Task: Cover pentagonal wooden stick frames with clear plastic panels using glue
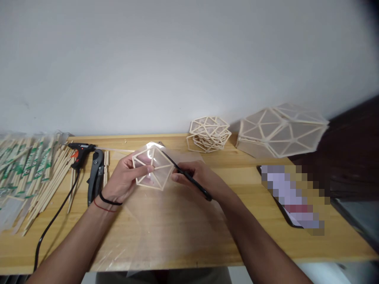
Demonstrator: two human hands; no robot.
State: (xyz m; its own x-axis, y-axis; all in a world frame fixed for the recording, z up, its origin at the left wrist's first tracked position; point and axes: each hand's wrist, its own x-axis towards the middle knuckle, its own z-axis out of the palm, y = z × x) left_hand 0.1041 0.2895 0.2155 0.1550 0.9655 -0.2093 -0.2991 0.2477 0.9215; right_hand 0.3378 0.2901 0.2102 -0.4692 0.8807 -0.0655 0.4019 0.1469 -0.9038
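Above the clear plastic sheet [166, 228] on the wooden table [251, 236], the left hand [124, 177] pinches a light, fragile hexagonal frame of pale wooden sticks [152, 169] by its edges. The right hand [197, 179] grips a thin black tool [189, 177] whose tip touches the frame; it looks best held by its rim. Farther back stand stacked frames [209, 134].

Left hand [126, 177] gripping pentagon frame [152, 169] over clear film [166, 221]; right hand [201, 181] pressing black knife [189, 178] to frame's 3 o'clock edge. Glue gun [80, 150] at 9 o'clock, frame stack [209, 134] at 1 o'clock.
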